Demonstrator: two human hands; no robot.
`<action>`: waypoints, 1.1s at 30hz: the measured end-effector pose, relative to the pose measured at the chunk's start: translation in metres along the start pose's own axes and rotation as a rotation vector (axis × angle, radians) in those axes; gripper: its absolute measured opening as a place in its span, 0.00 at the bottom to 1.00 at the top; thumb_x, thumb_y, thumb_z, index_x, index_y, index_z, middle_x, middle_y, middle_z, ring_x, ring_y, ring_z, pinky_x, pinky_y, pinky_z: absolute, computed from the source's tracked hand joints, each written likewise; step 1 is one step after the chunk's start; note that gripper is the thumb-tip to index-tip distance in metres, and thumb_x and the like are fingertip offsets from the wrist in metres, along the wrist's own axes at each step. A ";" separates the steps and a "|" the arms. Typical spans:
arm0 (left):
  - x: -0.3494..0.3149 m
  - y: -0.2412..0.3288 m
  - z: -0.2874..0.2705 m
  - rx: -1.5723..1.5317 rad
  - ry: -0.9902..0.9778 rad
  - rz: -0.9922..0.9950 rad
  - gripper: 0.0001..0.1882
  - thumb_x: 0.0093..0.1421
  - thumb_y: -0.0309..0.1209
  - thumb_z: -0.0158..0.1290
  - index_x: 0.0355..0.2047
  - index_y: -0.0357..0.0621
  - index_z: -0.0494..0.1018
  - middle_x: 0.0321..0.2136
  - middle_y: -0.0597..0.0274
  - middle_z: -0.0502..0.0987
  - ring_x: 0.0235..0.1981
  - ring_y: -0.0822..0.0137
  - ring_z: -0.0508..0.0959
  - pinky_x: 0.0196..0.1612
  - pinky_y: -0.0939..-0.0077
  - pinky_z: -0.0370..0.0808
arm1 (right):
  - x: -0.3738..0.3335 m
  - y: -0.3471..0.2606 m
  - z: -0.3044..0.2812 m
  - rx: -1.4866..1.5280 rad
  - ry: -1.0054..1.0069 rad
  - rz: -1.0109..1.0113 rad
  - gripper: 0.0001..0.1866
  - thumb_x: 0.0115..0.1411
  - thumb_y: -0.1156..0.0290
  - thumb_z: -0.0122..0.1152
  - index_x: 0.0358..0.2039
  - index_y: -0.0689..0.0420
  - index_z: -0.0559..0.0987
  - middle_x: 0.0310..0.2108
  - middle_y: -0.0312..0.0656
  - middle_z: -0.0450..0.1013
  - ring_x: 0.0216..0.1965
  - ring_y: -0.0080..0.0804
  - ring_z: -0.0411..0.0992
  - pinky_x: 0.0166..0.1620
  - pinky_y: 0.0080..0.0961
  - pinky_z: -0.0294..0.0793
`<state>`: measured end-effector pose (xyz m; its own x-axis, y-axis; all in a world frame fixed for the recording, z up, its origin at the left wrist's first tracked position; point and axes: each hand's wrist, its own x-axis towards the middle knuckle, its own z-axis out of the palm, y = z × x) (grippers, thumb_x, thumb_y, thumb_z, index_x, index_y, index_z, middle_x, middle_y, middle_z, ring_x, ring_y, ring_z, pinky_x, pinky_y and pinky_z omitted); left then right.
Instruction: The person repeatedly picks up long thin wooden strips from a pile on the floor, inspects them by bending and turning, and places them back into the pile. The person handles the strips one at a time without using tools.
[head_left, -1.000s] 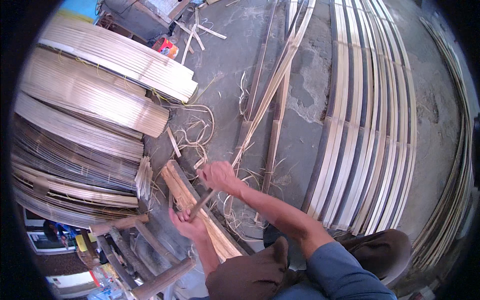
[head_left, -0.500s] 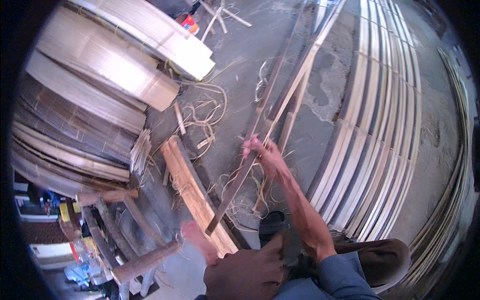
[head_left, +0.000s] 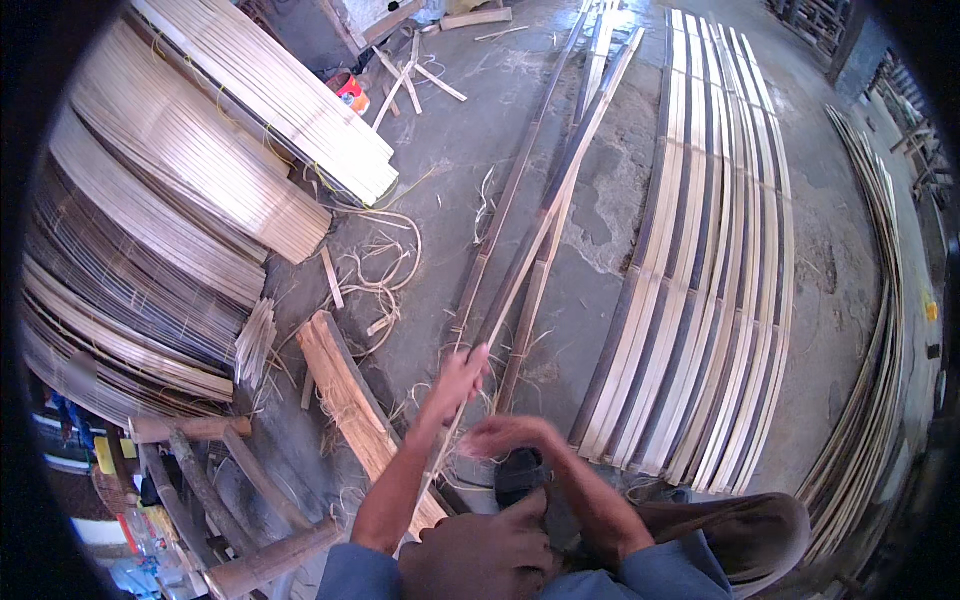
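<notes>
A long, dark-skinned split bamboo strip (head_left: 525,255) runs from the upper middle down toward my lap. My left hand (head_left: 457,388) is closed around it at mid-length. Just below and to the right, my right hand (head_left: 505,437) is beside the strip with fingers loosely stretched, holding nothing that I can see. Its fingertips come close to the strip; whether they touch it is unclear. Under the strip's lower part lies a thick split wooden block (head_left: 350,385) with thin shavings on it. Two more bamboo strips (head_left: 473,285) extend across the floor nearby.
Right of me lies a wide mat of bamboo slats (head_left: 700,270), with a bundle of thin strips (head_left: 870,400) beyond it. Stacked slat panels (head_left: 190,180) fill the left. A wooden stool frame (head_left: 240,500) stands at lower left. Curled shavings (head_left: 385,280) and a red tub (head_left: 350,92) are ahead.
My left hand has come up from beside my knee and taken hold of the strip. My right hand has let go and moved down toward me. The view has shifted.
</notes>
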<state>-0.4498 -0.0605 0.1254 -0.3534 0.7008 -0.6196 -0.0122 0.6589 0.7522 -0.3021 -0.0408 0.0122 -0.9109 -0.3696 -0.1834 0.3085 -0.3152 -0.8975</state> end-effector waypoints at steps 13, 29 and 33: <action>-0.171 -0.157 0.051 0.111 0.086 -0.102 0.27 0.64 0.52 0.44 0.36 0.35 0.70 0.29 0.52 0.74 0.30 0.58 0.76 0.36 0.62 0.72 | -0.052 -0.138 -0.198 0.793 1.273 -0.413 0.25 0.58 0.47 0.58 0.42 0.56 0.71 0.22 0.37 0.68 0.17 0.24 0.66 0.22 0.24 0.71; -0.144 -0.129 0.094 0.117 0.437 0.137 0.28 0.60 0.55 0.48 0.29 0.38 0.73 0.19 0.44 0.75 0.26 0.39 0.76 0.29 0.53 0.71 | -0.073 -0.223 -0.191 0.686 0.842 -0.659 0.32 0.62 0.39 0.46 0.47 0.57 0.70 0.22 0.31 0.65 0.19 0.19 0.62 0.22 0.17 0.65; -0.115 -0.176 0.109 0.068 0.586 0.025 0.27 0.64 0.52 0.43 0.29 0.39 0.76 0.20 0.46 0.76 0.26 0.42 0.77 0.30 0.55 0.72 | -0.057 -0.264 -0.134 0.655 0.923 -0.600 0.25 0.62 0.40 0.47 0.30 0.50 0.71 0.14 0.24 0.55 0.13 0.14 0.50 0.18 0.14 0.52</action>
<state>-0.3049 -0.2269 0.0396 -0.8111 0.4612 -0.3597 0.0559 0.6733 0.7372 -0.3685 0.1811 0.2060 -0.7236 0.6371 -0.2655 -0.3779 -0.6876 -0.6199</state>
